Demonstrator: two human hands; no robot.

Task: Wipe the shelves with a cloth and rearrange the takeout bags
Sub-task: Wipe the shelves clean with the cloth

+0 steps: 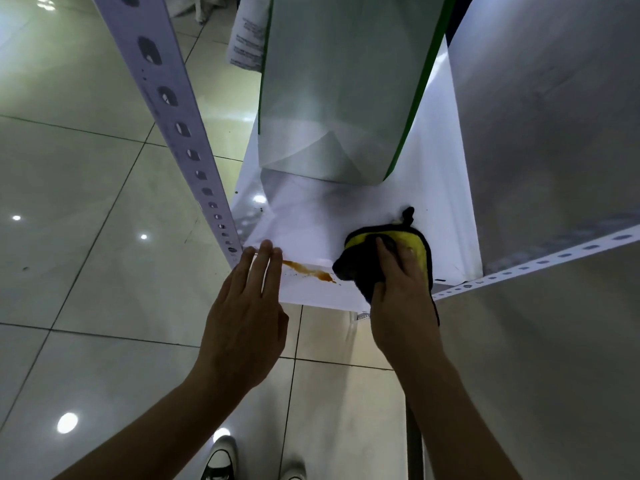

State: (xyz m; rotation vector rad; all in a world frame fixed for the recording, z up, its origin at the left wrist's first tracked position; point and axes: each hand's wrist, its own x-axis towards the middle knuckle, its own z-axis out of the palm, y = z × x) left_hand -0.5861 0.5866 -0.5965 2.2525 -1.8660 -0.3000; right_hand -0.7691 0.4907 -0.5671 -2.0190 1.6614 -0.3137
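The cloth (pixel 412 251), yellow with a dark border, lies bunched on the white shelf (pixel 346 216) under the right hand (pixel 398 289), whose fingers curl over it and press it down; that is the grip here, closed on the cloth. Just to the left of the grip, along the front edge of the shelf, runs an orange-brown sauce stain (pixel 311 271), a thin smear with small specks around it. The dark corner of the cloth sits right at the near end of that smear. On the far side of the stain the left hand (pixel 247 306) rests with straight, relaxed fingers on the shelf edge, holding nothing, beside the perforated upright post (pixel 180 133).

Beyond the grip, further back on the shelf, stands a takeout bag (pixel 332 98), pale with a green edge, and a second white bag (pixel 540 116) rises to the right of the grip. Below is the tiled floor (pixel 86 202) and the toes of two shoes (pixel 221 459).

The step in hand looks like wiping the stain. To do it well, the cloth should likely be drawn from the grip's side towards the left hand in one firm pass, kept flat so the smear is lifted and not spread, then folded to a clean face for a second pass. The left hand steadies the shelf and should move clear before the cloth reaches it. The specks further back also need a pass, short of the bag
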